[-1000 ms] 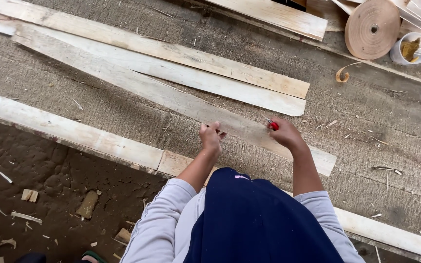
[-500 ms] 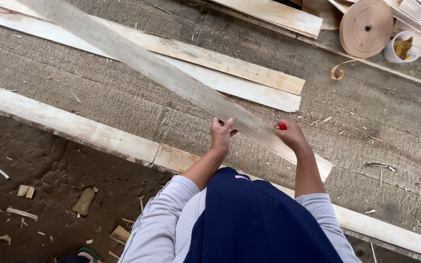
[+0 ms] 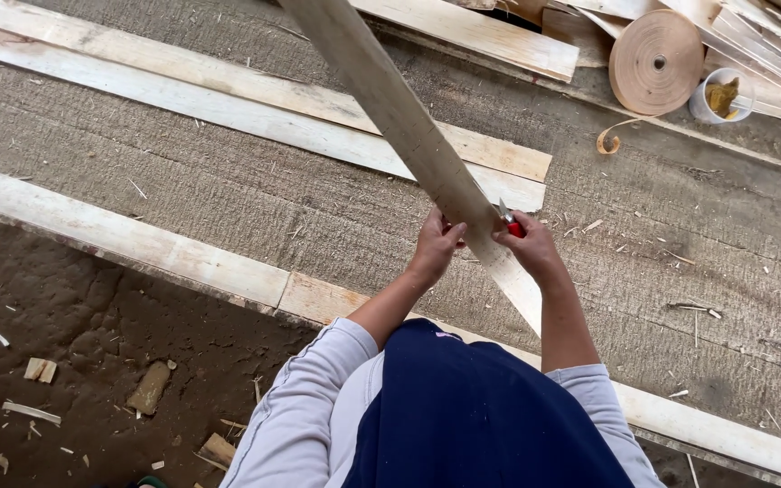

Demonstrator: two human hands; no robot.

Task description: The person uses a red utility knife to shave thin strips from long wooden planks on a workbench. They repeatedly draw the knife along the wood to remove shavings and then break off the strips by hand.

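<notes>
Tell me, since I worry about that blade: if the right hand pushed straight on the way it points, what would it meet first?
The right hand points up-left with a red knife, straight into the raised plank it already touches. Past that, the left hand grips the plank's far side, though depth is unclear.

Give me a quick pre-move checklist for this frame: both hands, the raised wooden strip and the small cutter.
1. Left hand grips the long wooden strip: ok.
2. Right hand holds the red-handled cutter against the strip: ok.
3. Blade clear of left fingers: cannot tell, hands sit close together.
4. Strip lifted off the workbench, far end out of frame: cannot tell what it meets.
5. Veneer roll and white cup clear of the hands: ok.
</notes>
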